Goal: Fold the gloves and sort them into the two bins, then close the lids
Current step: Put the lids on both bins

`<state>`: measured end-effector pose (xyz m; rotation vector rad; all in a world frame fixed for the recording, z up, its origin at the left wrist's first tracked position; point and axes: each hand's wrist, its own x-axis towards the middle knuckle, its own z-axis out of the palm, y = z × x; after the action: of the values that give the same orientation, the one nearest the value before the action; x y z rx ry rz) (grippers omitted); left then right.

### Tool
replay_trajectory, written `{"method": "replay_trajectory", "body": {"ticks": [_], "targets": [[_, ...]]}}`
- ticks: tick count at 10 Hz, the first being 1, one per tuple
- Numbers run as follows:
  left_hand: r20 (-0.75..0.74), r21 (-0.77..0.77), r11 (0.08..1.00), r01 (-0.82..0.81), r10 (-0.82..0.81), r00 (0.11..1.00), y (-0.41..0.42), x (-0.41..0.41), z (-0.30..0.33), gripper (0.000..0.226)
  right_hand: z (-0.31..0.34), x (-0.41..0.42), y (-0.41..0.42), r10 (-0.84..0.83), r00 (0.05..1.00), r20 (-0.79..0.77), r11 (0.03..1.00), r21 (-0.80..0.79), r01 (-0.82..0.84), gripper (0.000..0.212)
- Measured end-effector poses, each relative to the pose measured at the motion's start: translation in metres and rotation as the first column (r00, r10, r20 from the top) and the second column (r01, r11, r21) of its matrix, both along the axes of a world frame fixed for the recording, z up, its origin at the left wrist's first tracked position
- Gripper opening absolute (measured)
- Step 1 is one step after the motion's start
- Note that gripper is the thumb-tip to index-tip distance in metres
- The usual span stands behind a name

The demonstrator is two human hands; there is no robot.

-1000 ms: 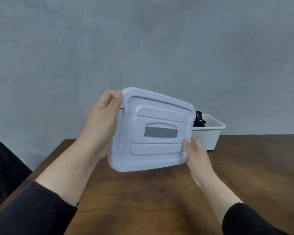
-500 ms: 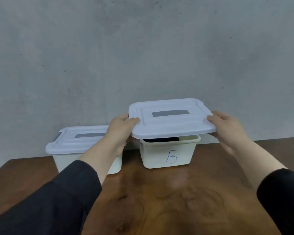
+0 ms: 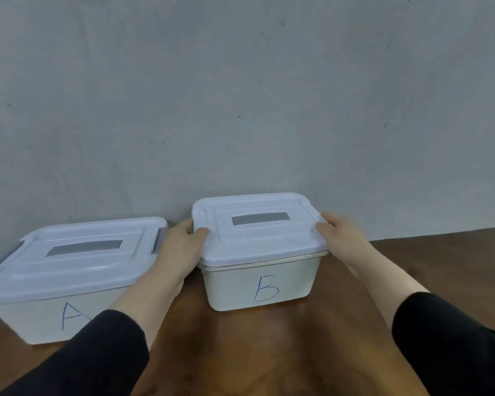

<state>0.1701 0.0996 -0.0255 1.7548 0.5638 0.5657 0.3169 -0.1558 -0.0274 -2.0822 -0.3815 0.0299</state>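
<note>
Two white plastic bins stand against the wall on the wooden table. Bin B (image 3: pixel 262 284), marked with a blue letter, has a pale lid (image 3: pixel 257 227) with a grey strip lying flat on its rim. My left hand (image 3: pixel 183 244) grips the lid's left edge, thumb on top. My right hand (image 3: pixel 340 235) grips the lid's right edge. Bin A (image 3: pixel 40 318) sits to the left with its own lid (image 3: pixel 75 255) on it. No gloves are visible; the bins' contents are hidden.
The grey wall (image 3: pixel 240 95) rises right behind both bins. Brown table surface (image 3: pixel 269 352) stretches in front of the bins and to the right of bin B. My black sleeves fill the lower corners.
The lid went from tilted up in front of me, to hovering over bin B, to lying down on its rim. Both hands stayed on its edges. The view moved closer to the bins.
</note>
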Motion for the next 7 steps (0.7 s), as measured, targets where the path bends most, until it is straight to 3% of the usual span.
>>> {"method": "replay_trajectory", "body": {"ticks": [2, 4, 5, 7], "targets": [[-0.121, 0.084, 0.996, -0.025, 0.035, 0.992, 0.003, 0.012, -0.009, 0.036, -0.012, 0.019, 0.001, 0.031, 0.997, 0.070, 0.977, -0.212, -0.016, 0.020], [-0.132, 0.074, 0.997, 0.003, 0.007, 0.991, 0.001, 0.015, -0.020, 0.049, -0.018, 0.023, 0.001, 0.035, 0.995, 0.096, 0.960, -0.282, -0.007, 0.024], [-0.138, 0.006, 0.999, 0.037, -0.036, 0.990, -0.006, 0.005, -0.022, 0.043, -0.019, 0.016, -0.003, 0.020, 0.994, 0.104, 0.953, -0.304, 0.013, 0.024], [-0.135, 0.022, 1.000, 0.018, -0.014, 0.991, -0.018, -0.004, -0.015, 0.042, -0.019, 0.015, -0.010, 0.030, 0.996, 0.088, 0.934, -0.357, 0.003, 0.013]]}}
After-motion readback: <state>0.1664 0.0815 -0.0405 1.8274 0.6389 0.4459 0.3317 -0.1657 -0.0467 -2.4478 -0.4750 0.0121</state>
